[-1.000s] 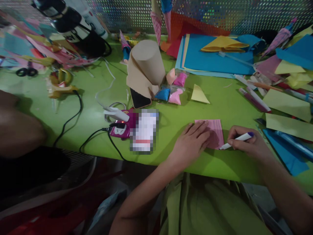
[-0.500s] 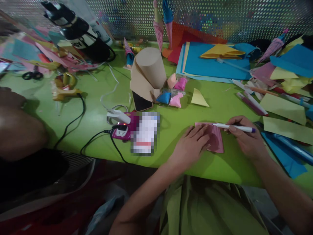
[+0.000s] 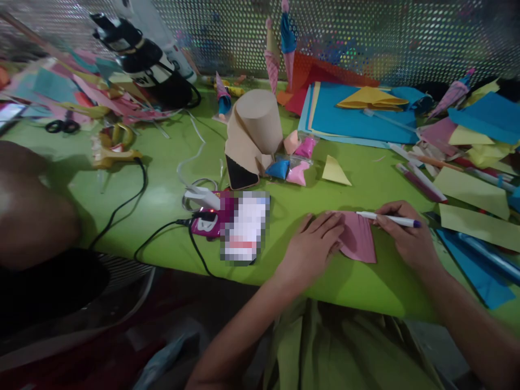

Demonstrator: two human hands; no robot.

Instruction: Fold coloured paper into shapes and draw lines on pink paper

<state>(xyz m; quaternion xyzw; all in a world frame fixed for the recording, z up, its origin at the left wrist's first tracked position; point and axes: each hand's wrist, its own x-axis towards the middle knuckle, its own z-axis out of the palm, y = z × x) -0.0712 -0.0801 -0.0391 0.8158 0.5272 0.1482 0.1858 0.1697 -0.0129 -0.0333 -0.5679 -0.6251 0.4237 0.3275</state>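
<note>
A piece of pink paper (image 3: pixel 357 241) with lines drawn along its right part lies on the green table, near the front edge. My left hand (image 3: pixel 312 246) rests flat over the left side of it, fingers stretched out, hiding that part. Between the fingers of my right hand (image 3: pixel 406 233) is a slim white marker pen (image 3: pixel 390 218) with a purple end. Its tip points left and meets the paper's upper edge; whether it touches the surface I cannot tell.
Left of my hands lie a phone (image 3: pixel 246 227) and a magenta power strip (image 3: pixel 213 219) with cables. Behind stand a cardboard roll (image 3: pixel 260 122) and small coloured packets (image 3: pixel 298 172). Pens (image 3: pixel 422 181) and paper scraps (image 3: pixel 471 189) crowd the right. Another person's arm (image 3: pixel 36 206) is at left.
My left hand has slid left on the pink paper, so more of its lined surface shows. The marker pen stays at the upper edge in my right hand. The whole view has shifted slightly.
</note>
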